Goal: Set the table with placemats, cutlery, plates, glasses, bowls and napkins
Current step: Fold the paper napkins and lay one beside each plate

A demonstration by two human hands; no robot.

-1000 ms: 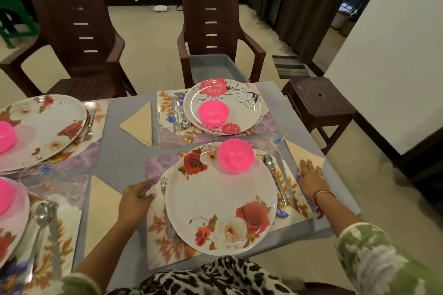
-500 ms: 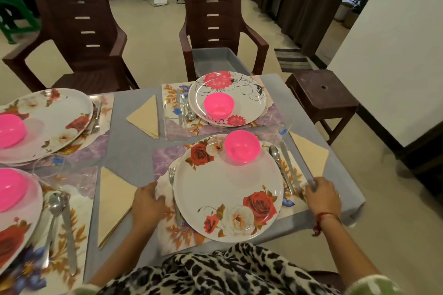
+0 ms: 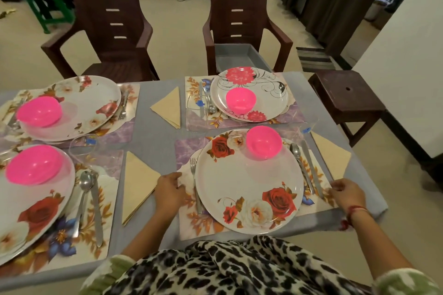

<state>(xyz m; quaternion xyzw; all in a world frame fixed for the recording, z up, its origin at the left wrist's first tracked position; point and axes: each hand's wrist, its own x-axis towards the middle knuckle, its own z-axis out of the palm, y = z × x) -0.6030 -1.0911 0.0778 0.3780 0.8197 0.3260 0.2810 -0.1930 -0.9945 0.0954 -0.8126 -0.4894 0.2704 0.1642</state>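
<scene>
Both hands have slid nearer the surface's near edge. Left hand and right hand each pinch a side edge of the placemat under the floral plate.

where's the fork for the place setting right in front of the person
The fork lies on the placemat just left of the rose plate, tines pointing away from the person, with the left hand resting right beside it.

A leopard-print cloth in black and cream drapes the front; both sleeves are green-and-white patterned with fuzzy cuffs, and a red thread bracelet circles the right wrist
</scene>
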